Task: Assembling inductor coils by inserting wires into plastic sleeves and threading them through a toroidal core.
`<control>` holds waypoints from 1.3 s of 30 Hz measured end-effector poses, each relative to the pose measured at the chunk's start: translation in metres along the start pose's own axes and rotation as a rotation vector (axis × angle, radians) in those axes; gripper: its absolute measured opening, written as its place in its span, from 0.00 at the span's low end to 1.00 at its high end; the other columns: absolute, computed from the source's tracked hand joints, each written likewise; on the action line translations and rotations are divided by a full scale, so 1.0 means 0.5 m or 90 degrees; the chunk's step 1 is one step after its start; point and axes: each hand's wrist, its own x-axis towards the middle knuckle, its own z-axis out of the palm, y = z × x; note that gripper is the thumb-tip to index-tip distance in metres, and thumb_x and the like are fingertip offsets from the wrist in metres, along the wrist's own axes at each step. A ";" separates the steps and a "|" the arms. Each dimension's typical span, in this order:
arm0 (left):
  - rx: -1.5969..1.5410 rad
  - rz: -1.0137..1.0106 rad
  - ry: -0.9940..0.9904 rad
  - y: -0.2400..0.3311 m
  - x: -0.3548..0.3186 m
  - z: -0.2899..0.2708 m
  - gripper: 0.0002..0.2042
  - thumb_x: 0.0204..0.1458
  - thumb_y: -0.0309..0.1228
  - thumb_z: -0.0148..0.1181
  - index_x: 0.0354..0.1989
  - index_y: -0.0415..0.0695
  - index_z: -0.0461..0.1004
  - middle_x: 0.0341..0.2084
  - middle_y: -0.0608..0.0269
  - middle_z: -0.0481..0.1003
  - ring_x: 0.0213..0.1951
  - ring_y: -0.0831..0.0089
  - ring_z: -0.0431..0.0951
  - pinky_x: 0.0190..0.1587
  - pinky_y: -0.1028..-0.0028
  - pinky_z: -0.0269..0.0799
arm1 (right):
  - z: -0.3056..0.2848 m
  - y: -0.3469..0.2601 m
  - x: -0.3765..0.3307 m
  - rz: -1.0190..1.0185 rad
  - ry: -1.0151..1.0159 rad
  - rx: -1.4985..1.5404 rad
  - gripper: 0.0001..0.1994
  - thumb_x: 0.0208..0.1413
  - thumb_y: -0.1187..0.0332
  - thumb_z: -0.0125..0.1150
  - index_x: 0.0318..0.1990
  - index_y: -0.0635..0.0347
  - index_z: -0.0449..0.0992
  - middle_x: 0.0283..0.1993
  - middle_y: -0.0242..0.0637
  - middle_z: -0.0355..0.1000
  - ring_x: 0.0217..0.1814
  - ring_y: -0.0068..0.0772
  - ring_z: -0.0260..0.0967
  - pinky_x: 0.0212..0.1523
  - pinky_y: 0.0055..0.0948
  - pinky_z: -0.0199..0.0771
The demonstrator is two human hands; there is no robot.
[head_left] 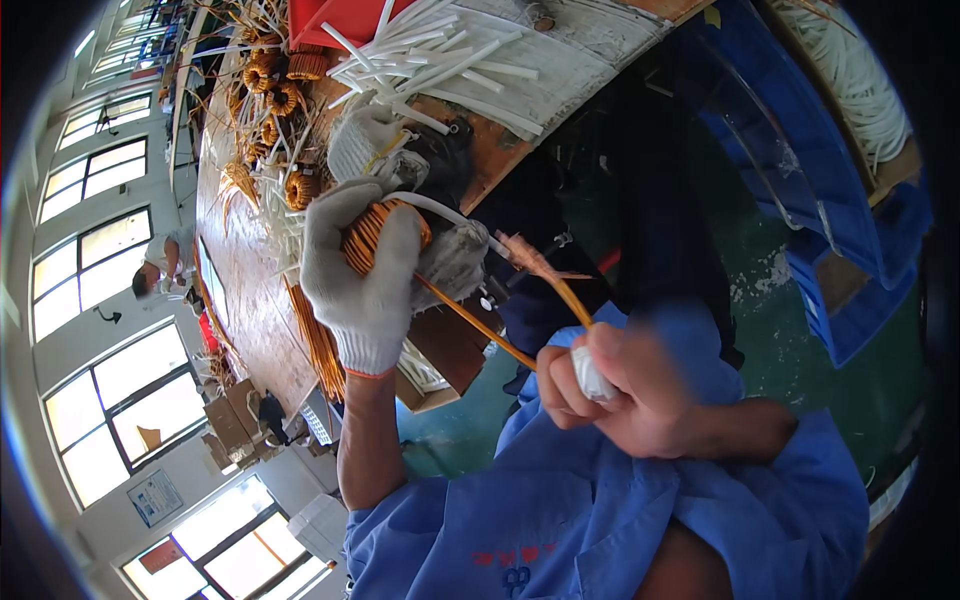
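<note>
My left hand, in a white knit glove, is wrapped round a copper-wire coil. An orange copper lead runs from the coil toward my right hand. That hand has no glove, and one finger is wrapped in white tape. Its fingers are closed on copper wire; a bundle of wire rises from the grip to a frayed, pinkish end. A white sleeve curves from the coil toward that end. Beside the coil, greyish cloth covers part of a fixture whose shape I cannot make out.
Several wound coils and many white tubes lie on the workbench near a red bin. Blue crates stand at the right. An open cardboard box sits below the bench. Another person is far left.
</note>
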 end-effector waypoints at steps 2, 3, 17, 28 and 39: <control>0.011 -0.033 0.013 0.002 0.009 0.006 0.13 0.55 0.21 0.67 0.49 0.36 0.78 0.49 0.55 0.81 0.51 0.72 0.79 0.58 0.68 0.75 | 0.008 0.002 -0.029 -0.009 0.012 -0.051 0.28 0.80 0.53 0.38 0.22 0.55 0.57 0.17 0.33 0.56 0.29 0.33 0.59 0.28 0.32 0.61; 0.018 -0.059 0.023 0.006 0.020 0.008 0.14 0.55 0.22 0.68 0.50 0.36 0.78 0.49 0.55 0.81 0.51 0.72 0.79 0.58 0.68 0.75 | -0.002 -0.007 -0.039 -0.018 0.009 -0.055 0.29 0.80 0.53 0.37 0.22 0.55 0.57 0.17 0.33 0.56 0.29 0.33 0.59 0.28 0.32 0.61; 0.259 0.567 -0.356 0.186 -0.055 0.238 0.16 0.43 0.28 0.69 0.43 0.44 0.84 0.21 0.69 0.66 0.19 0.73 0.72 0.18 0.73 0.67 | -0.177 -0.277 -0.174 -0.300 0.111 0.063 0.29 0.80 0.42 0.34 0.39 0.55 0.74 0.20 0.22 0.44 0.23 0.20 0.38 0.19 0.25 0.40; 0.178 0.326 -0.663 0.258 -0.015 0.261 0.09 0.54 0.33 0.71 0.43 0.51 0.81 0.29 0.64 0.74 0.24 0.58 0.80 0.25 0.61 0.75 | -0.133 -0.257 -0.149 -0.494 0.053 -1.324 0.13 0.45 0.74 0.78 0.26 0.64 0.74 0.25 0.33 0.61 0.25 0.32 0.66 0.23 0.31 0.69; 0.117 0.348 -0.672 0.274 -0.049 0.282 0.09 0.51 0.23 0.71 0.41 0.46 0.83 0.26 0.58 0.77 0.23 0.55 0.82 0.25 0.65 0.76 | -0.300 -0.358 -0.257 -0.521 0.023 -1.350 0.08 0.52 0.74 0.72 0.37 0.56 0.79 0.28 0.34 0.69 0.28 0.38 0.72 0.24 0.40 0.71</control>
